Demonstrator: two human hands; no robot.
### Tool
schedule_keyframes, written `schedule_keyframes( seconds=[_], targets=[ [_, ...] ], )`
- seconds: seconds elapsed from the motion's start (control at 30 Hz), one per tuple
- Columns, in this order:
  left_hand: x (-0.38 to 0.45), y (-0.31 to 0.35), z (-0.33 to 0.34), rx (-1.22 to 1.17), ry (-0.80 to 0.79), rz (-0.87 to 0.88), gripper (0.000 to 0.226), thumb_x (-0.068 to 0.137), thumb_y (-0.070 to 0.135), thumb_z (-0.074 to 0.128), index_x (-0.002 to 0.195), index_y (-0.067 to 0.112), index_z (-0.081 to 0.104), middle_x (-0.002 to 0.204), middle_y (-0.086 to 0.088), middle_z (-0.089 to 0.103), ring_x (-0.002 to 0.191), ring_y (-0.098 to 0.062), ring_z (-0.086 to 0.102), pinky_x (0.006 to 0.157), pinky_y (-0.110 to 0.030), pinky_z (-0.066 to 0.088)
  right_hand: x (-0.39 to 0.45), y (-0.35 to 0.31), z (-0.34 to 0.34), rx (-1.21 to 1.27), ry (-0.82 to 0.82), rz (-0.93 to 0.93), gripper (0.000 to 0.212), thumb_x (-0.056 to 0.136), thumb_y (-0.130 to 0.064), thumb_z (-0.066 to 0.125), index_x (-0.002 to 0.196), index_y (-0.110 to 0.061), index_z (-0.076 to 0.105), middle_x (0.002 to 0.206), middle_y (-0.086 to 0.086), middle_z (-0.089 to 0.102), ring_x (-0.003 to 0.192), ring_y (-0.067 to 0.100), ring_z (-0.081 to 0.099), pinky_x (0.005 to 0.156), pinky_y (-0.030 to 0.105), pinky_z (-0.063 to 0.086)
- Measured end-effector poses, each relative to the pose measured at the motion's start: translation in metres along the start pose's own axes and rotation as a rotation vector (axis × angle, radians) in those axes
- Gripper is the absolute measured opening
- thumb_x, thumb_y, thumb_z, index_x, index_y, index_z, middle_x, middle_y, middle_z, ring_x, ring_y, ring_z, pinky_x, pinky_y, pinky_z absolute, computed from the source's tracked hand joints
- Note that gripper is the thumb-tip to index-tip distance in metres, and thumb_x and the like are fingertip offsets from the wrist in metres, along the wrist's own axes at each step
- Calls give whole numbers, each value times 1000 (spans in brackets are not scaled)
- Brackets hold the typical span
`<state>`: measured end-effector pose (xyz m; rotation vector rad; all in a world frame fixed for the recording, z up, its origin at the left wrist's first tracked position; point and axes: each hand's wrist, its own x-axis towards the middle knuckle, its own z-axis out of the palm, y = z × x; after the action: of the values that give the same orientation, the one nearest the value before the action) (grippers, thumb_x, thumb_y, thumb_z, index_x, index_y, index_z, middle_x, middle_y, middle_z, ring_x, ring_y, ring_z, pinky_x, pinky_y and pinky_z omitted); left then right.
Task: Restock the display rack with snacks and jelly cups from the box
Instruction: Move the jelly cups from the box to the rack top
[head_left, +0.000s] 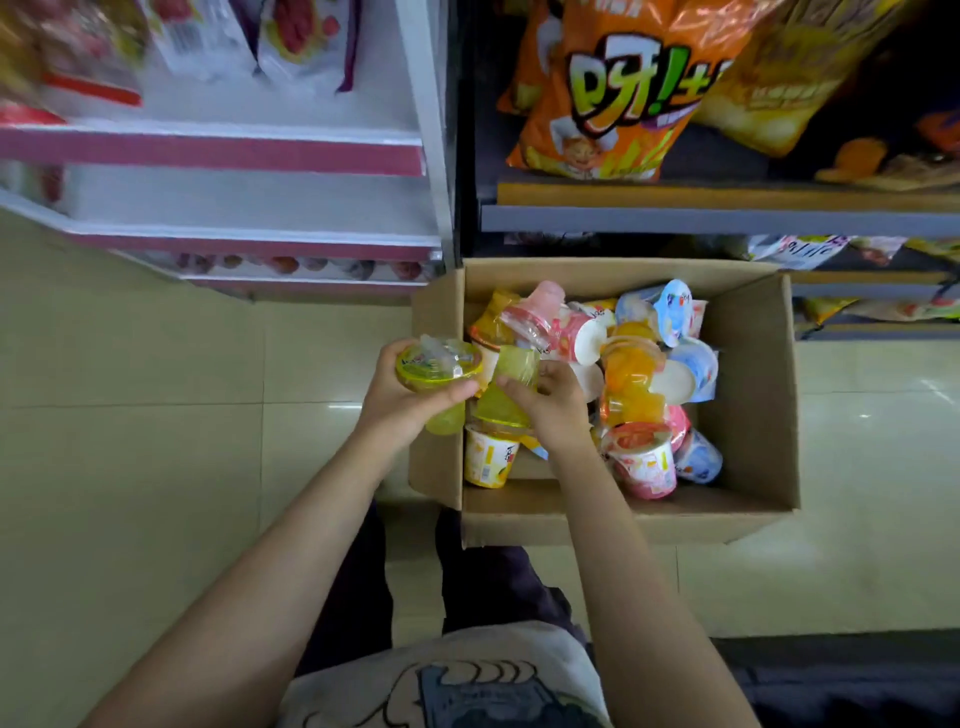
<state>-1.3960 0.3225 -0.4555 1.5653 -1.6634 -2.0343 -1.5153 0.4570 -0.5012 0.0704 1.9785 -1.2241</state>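
Below, the floor (156, 415) is made of pale, cream-coloured tiles with a light shine, and a cardboard box (753, 415) stands on it, open at the top. It is full of jelly cups (644, 457) in yellow, orange, pink and blue, lying in a loose heap. Directly behind the box is a dark shelf unit (717, 218) with a wooden-looking front edge; on it leans an orange snack bag (613, 98) with big letters. Beside it on the left stands a white display rack (218, 150) with pink front strips, and some blurred packets lie on its upper shelf.

The left hand (410, 389) holds a yellow-green lidded cup (439, 366) at the left wall of the box, thumb and fingers curled round it. The right hand (550, 400) is inside the box, and its fingers grip a yellow-green jelly cup (511, 374) on top of the heap. The two cups are just beside each other.
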Motion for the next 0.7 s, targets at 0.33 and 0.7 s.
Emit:
schedule_keyframes(
  seconds=[0.33, 0.7],
  targets=[
    [-38, 125, -108, -147, -103, 158, 71, 44, 56, 83, 107, 32, 58, 89, 15, 74, 83, -4, 69, 69, -24, 53, -116, -180, 57, 238, -86, -183, 9, 93, -29, 65, 98, -23, 68, 94, -10, 69, 83, 3, 70, 67, 17, 51],
    [-43, 277, -368, -130, 50, 513, 55, 76, 27, 84, 110, 20, 42, 90, 4, 60, 50, 3, 62, 44, -16, 48, -197, -355, 262, 182, -68, -697, 26, 79, -9, 81, 100, -16, 67, 89, -3, 73, 80, 7, 66, 74, 20, 51]
  ],
)
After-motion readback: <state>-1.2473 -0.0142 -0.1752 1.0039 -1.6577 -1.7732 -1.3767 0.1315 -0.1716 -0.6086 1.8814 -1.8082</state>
